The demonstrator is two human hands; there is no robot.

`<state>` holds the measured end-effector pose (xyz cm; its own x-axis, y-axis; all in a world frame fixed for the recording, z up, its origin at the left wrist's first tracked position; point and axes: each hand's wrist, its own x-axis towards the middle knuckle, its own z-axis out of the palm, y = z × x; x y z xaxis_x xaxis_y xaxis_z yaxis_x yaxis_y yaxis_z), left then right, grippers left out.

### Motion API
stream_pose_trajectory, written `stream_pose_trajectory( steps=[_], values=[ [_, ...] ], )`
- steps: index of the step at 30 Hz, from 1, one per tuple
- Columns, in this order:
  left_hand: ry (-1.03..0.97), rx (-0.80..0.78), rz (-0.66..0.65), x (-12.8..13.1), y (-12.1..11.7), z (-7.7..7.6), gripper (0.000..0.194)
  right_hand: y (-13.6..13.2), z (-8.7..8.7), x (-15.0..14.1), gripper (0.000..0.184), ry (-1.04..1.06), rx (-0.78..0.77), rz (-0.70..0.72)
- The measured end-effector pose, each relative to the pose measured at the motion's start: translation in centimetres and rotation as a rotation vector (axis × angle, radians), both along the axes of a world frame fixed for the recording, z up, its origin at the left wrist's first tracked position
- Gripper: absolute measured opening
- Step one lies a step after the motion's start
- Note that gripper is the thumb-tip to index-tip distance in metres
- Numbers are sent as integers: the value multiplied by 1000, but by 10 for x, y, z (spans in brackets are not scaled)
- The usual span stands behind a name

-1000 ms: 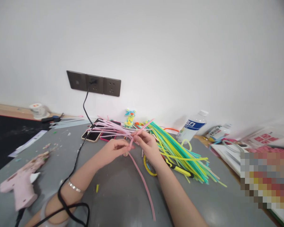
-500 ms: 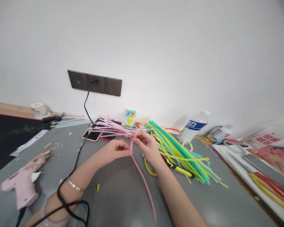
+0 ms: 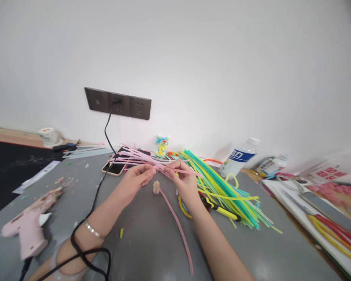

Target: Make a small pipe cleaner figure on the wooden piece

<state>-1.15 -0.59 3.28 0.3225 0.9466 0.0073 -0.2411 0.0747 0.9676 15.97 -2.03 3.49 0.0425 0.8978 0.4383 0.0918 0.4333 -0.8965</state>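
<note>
Head view: left hand [image 3: 137, 177] and right hand [image 3: 185, 179] both pinch a pink pipe cleaner [image 3: 175, 218] above the grey table [image 3: 152, 242], green pipe cleaners [image 3: 222, 187] lying right.

Pink pipe cleaner [image 3: 175, 218] on grey table [image 3: 152, 242]; pink glue gun [image 3: 29, 228], black cord [image 3: 87, 218]. Green-yellow stem pile [image 3: 222, 183]. Bottle [image 3: 238, 156] label blue, white cap
</note>
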Motion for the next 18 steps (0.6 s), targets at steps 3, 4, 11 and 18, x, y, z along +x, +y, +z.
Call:
stream_pose_trajectory(
  steps=[3, 4, 11, 18],
  values=[
    [-43, -5, 35, 2, -1, 0, 34, -2, 0, -2, 15, -54, 33, -17],
    [-42, -10, 36, 3, -1, 0, 34, -2, 0, -2, 15, -57, 30, -27],
    [67, -2, -156, 2, -3, 0, 33, 6, -1, 14, 15, 73, -9, 89],
    [113, -3, -136, 1, -4, 7, 36, 3, 3, 16, 17, -36, 44, 102]
  ],
)
